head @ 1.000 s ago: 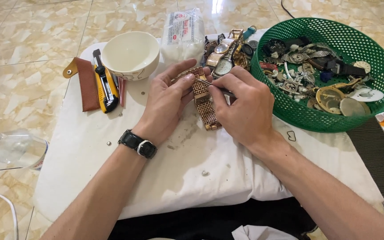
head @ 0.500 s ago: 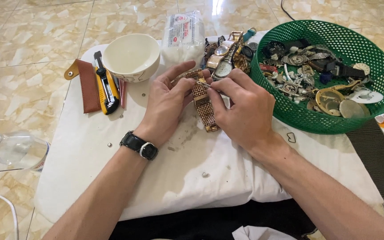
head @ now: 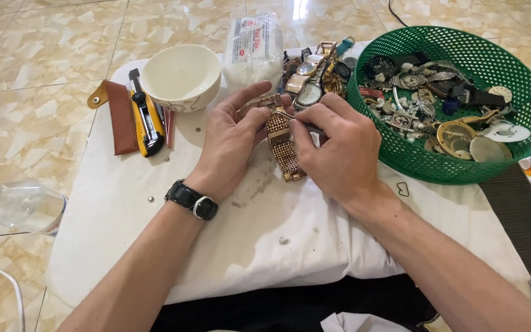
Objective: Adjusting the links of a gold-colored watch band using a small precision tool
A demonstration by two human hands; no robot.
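The left hand [head: 232,142] lies palm down, fingers pinching the top of a gold watch band [head: 283,146] on the white cloth [head: 155,233]. The right hand [head: 338,147] grips a thin metal tool [head: 295,119] against the band. A white bowl [head: 180,77] and a yellow knife [head: 144,115] sit to the left, and a green basket [head: 511,80] of watch parts stands to the right.

Bright, even daylight; glare on glossy floor tiles [head: 296,7] at top centre; soft shadows; focus sharp throughout.

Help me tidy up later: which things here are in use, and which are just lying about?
In use: left hand, right hand, gold mesh watch band, thin tool.
Lying about: white bowl, yellow utility knife, green basket, watch pile.
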